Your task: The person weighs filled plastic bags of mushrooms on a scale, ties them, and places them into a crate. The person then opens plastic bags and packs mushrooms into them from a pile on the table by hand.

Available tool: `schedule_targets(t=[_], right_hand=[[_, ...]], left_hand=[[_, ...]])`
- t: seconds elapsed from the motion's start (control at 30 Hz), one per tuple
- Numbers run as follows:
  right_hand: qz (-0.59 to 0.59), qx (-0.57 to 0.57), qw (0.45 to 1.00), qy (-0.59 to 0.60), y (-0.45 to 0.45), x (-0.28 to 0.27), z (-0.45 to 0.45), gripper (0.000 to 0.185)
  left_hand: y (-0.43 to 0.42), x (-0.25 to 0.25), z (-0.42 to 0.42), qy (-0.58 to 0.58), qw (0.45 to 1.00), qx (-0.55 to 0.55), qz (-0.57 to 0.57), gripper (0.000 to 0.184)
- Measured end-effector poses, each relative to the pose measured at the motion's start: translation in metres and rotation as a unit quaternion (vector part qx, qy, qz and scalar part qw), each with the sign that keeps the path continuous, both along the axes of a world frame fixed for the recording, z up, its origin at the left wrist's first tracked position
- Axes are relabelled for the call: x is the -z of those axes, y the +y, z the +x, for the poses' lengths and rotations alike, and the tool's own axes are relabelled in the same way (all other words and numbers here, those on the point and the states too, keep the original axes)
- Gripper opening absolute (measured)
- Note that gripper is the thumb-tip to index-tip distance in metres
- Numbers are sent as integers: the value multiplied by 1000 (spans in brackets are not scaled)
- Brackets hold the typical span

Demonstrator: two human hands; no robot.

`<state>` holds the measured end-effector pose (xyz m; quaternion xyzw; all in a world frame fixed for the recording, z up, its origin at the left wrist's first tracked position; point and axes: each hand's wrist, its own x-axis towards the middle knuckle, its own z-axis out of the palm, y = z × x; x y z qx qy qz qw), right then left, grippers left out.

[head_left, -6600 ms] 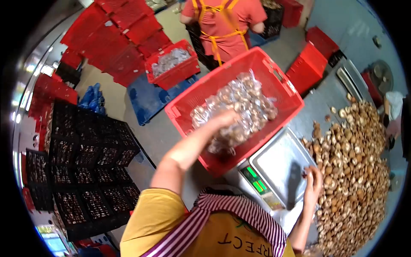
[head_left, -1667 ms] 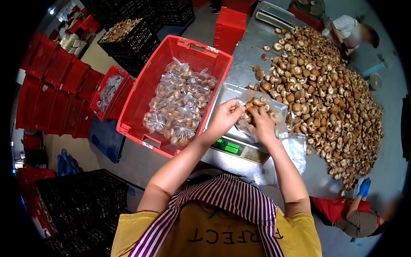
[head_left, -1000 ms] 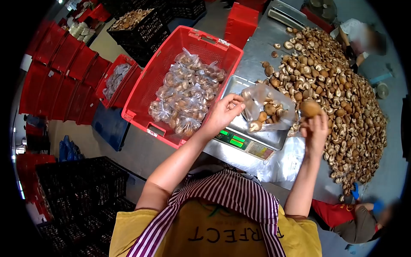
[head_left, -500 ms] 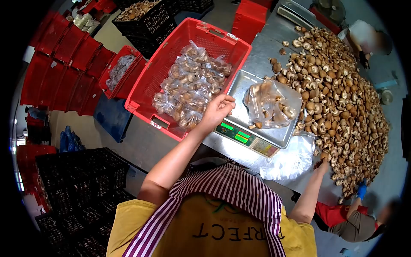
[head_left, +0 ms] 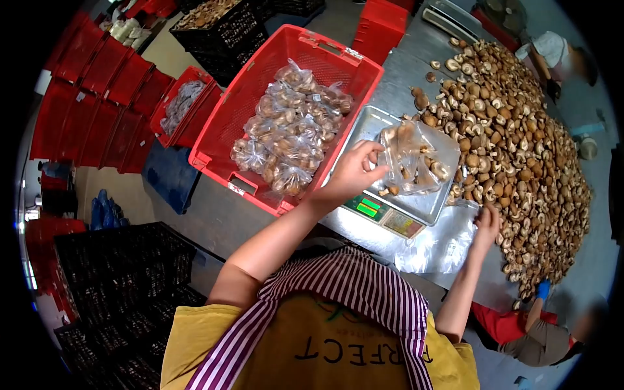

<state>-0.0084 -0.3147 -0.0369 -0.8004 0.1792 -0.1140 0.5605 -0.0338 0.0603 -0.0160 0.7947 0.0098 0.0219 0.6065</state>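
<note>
A clear plastic bag of mushrooms [head_left: 416,159] lies on the metal pan of a weighing scale [head_left: 383,214] with lit green displays. My left hand [head_left: 356,170] is at the bag's left edge, thumb and fingers apart; whether it touches the plastic I cannot tell. At the near edge of a large mushroom heap [head_left: 507,149], my right hand [head_left: 485,227] has its fingers curled. What they hold, if anything, is hidden. Flat clear plastic bags [head_left: 429,250] lie on the table below the scale.
Left of the scale, a red crate [head_left: 218,140] holds several bagged mushroom packs [head_left: 286,130]. Red crates [head_left: 97,97] and black crates [head_left: 123,273] are stacked further left. Across the heap stands a person [head_left: 549,55]; another person's blue-gloved hand [head_left: 543,289] is at the lower right.
My left hand has moved right, from beside the red crate to the bag on the scale. My right hand has lifted away from the heap's edge, toward the scale.
</note>
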Motion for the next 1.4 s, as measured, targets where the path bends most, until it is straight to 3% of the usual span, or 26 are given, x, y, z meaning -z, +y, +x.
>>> schedule_targets(t=[0.07, 0.13, 0.2, 0.27, 0.4, 0.47, 0.6, 0.63, 0.67, 0.73, 0.8, 0.83, 0.97, 1.0, 1.1, 1.17, 1.2, 1.23, 1.33, 1.4], right_hand=[[-98, -118, 986, -64, 42, 19, 5, 22], [-189, -224, 951, -100, 116, -31, -13, 20], [-222, -262, 930, -134, 148, -37, -13, 21], [-258, -258, 918, -158, 161, -27, -12, 21], [-233, -329, 904, -140, 180, -30, -26, 17], [-287, -350, 884, -111, 182, -21, -29, 25], [-324, -340, 882, -34, 183, 10, -26, 34], [-323, -338, 884, -19, 182, 19, -25, 31], [-311, -330, 889, -69, 178, 33, -23, 26], [-319, -300, 893, -105, 178, 28, -24, 22], [-324, -302, 890, -107, 177, 28, -23, 21], [-311, -313, 894, -74, 174, 27, -23, 27], [-256, -297, 918, -66, 162, 17, -23, 43], [-259, -283, 921, -64, 159, 14, -22, 43], [-158, -275, 948, 7, 151, -5, -14, 47], [-170, -243, 953, -57, 150, -3, -5, 45], [-179, -221, 951, -119, 152, -2, 1, 44], [-156, -240, 956, -64, 150, -2, 5, 42], [-177, -235, 952, -87, 150, 2, 16, 39], [-197, -214, 954, -78, 155, -1, 24, 33]], left_hand=[[-16, 4, 9, -33, 998, 13, 55, 44], [-28, 2, 15, -143, 967, 6, 209, 55], [-31, 3, 18, -141, 957, 16, 252, 56], [-32, 14, 24, -145, 939, 15, 311, 34], [-24, 33, 32, -172, 953, 3, 249, 21], [-20, 25, 27, -143, 970, -25, 194, 15], [-22, 21, 22, -145, 974, 13, 176, 30], [-25, 24, 23, -180, 960, 34, 211, 44], [-31, 12, 21, -137, 957, 62, 250, 52], [-35, 25, 23, -163, 936, 76, 301, 44], [-32, 34, 28, -118, 922, 121, 350, 29], [-32, 35, 28, -133, 920, 113, 350, 17], [-22, 46, 26, -124, 942, 107, 293, 6], [-21, 48, 26, -97, 955, 90, 264, 5], [-26, 22, 20, -103, 958, 120, 241, 27], [-35, 10, 21, -152, 935, 140, 289, 49], [-38, 11, 22, -157, 933, 150, 288, 49], [-39, 14, 25, -136, 929, 153, 309, 44], [-30, 40, 34, -121, 922, 155, 335, 28], [-24, 51, 35, -121, 954, 72, 265, 17]])
